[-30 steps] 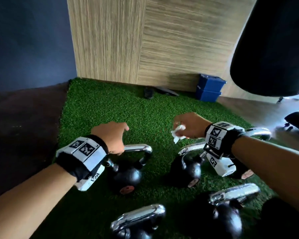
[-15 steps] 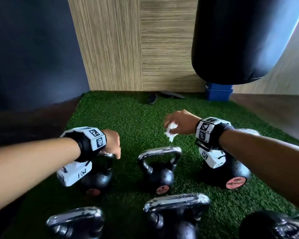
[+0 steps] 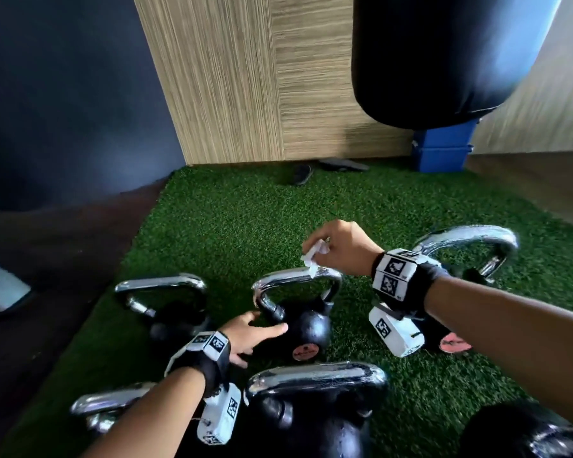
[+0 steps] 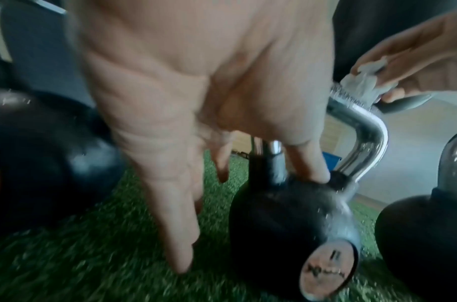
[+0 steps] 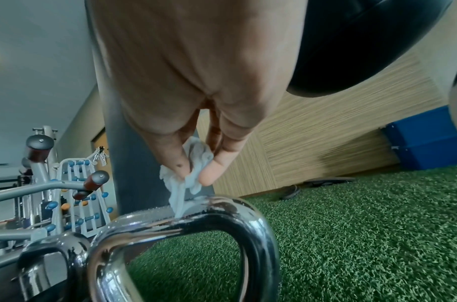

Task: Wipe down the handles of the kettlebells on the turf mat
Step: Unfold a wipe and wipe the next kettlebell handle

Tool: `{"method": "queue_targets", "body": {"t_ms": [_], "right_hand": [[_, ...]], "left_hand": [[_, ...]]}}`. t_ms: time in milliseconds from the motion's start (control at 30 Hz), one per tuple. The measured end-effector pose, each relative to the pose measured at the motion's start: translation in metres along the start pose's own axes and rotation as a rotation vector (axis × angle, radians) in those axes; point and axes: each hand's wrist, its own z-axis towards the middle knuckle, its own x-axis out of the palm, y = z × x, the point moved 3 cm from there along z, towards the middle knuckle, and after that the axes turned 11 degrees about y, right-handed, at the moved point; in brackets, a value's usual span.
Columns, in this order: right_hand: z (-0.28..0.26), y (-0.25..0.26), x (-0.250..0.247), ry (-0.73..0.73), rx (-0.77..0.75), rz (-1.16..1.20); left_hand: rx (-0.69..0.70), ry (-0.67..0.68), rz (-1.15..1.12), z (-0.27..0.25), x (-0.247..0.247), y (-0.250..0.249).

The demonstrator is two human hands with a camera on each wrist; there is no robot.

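Going left to right on the turf (image 3: 232, 226): left bell (image 3: 179, 325) just parked upright, chrome loop up, untouched, well clear of both hands. Next, left hand (image 3: 250, 335) laid on the black ball of the mid bell (image 3: 311, 328), fingers straight and spread, thumb touching near the foot of the handle (image 3: 295, 279), not wrapped round anything. Guessing purely a brace, to stop any rocking or scooting on the soft grass during the rubbing up top. Handle standing upright over the ball, so easy to reach from above. Up on its top bar, toward the right corner, wipe (image 3: 312, 257) hanging down and touching the chrome, pinched between thumb and fingertips of the right hand (image 3: 341, 249), hovering just above the bar rather than closing round it. Probably pinched like that to drag a loose tail along the metal; might take a fuller wrap to get the underside and the legs. Fine specks on the bar in the wrist views, maybe droplets, hard to say. Further right, right bell (image 3: 470, 236) partly hidden behind the wrist, big loop up, untouched. Nearer the camera, near bells (image 3: 315, 375) in a second row, also standing free. So: mid handle in progress, likely a few left to do, though no telling clean from dirty here.
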Motion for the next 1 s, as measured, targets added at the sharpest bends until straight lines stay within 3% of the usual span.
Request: {"method": "queue_targets", "body": {"t_ms": [67,233,433,600,700,833,1000], "right_hand": [[0.0,0.0,0.004,0.004,0.022,0.001],[0.004,0.008,0.013,-0.005,-0.014,0.005],[0.006,0.018,0.026,-0.066,-0.124,-0.04],[0.012,0.026,0.039,-0.027,-0.083,-0.137],[0.018,0.033,0.045,0.087,-0.067,-0.239],[0.02,0.033,0.037,0.208,-0.025,-0.357],[0.008,0.022,0.025,0.189,0.08,-0.4]], "left_hand": [[0.043,0.029,-0.083,0.01,0.012,0.006],[0.096,-0.056,-0.165,0.031,0.031,0.0],[0.182,-0.051,-0.083,0.049,0.02,-0.002],[0.199,0.021,-0.054,0.054,0.011,-0.002],[0.225,-0.018,0.01,0.056,0.01,-0.001],[0.193,-0.019,-0.088,0.057,0.015,0.001],[0.203,-0.094,-0.027,0.054,0.021,0.002]]}}
